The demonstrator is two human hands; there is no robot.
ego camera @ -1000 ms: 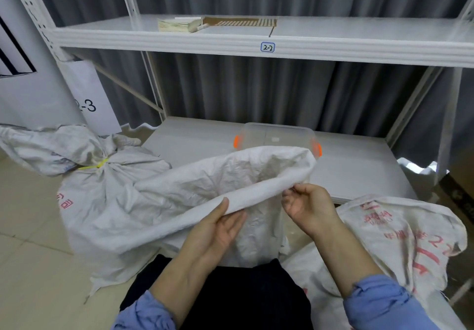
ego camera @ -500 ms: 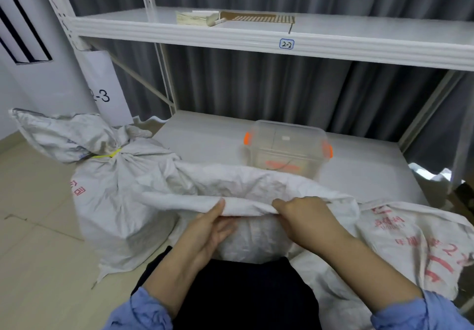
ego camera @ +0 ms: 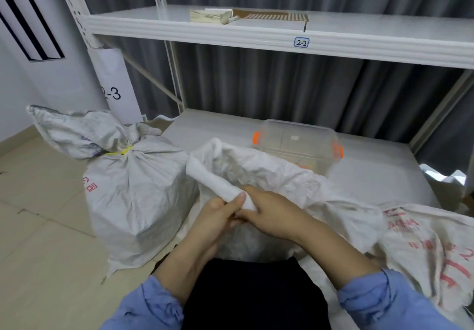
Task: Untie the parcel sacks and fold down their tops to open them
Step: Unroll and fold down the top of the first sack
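An open white woven sack (ego camera: 259,168) stands just in front of me, its near rim rolled into a thick band. My left hand (ego camera: 218,217) and my right hand (ego camera: 269,211) meet at that band and both pinch it, thumbs on top. To the left stands a second sack (ego camera: 133,191), its neck still tied with a yellow tie (ego camera: 120,152). A third sack (ego camera: 423,242) with red print lies slumped at the right.
A clear plastic bin (ego camera: 297,142) with orange clips sits on the low white shelf (ego camera: 372,176) behind the open sack. The upper shelf (ego camera: 256,35) holds a brush and a flat card. Tiled floor lies to the left.
The sack's top has come down from a raised, spread mouth into a rolled band. My hands have moved together and lower on its near rim.
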